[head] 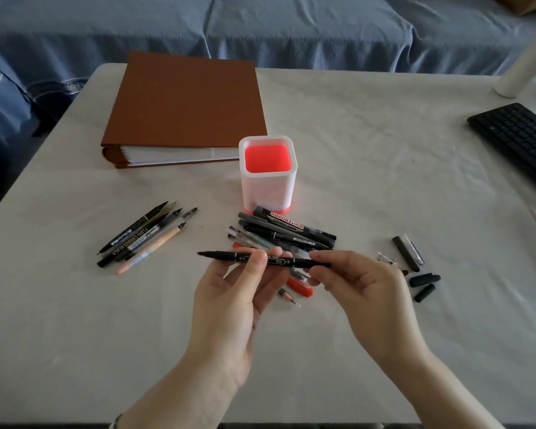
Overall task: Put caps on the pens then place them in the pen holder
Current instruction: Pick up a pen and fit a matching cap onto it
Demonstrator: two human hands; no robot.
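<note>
I hold a thin black marker pen (226, 256) level above the table. My left hand (234, 292) pinches its middle, and my right hand (356, 284) grips its right end. The pen's left tip is bare. A white pen holder (268, 184) with a red inside stands upright just beyond, with nothing visible in it. A group of uncapped pens (143, 238) lies at the left. A pile of pens with a whiteboard marker (287, 230) lies in front of the holder. Several loose black and clear caps (415, 261) lie at the right.
A brown binder (186, 103) lies at the back left. A black keyboard (520, 140) sits at the right edge. A white post (526, 60) rises at the far right. A red pen (300, 287) and a pencil (288, 296) lie under my hands. A pale cloth (75, 320) covers the table.
</note>
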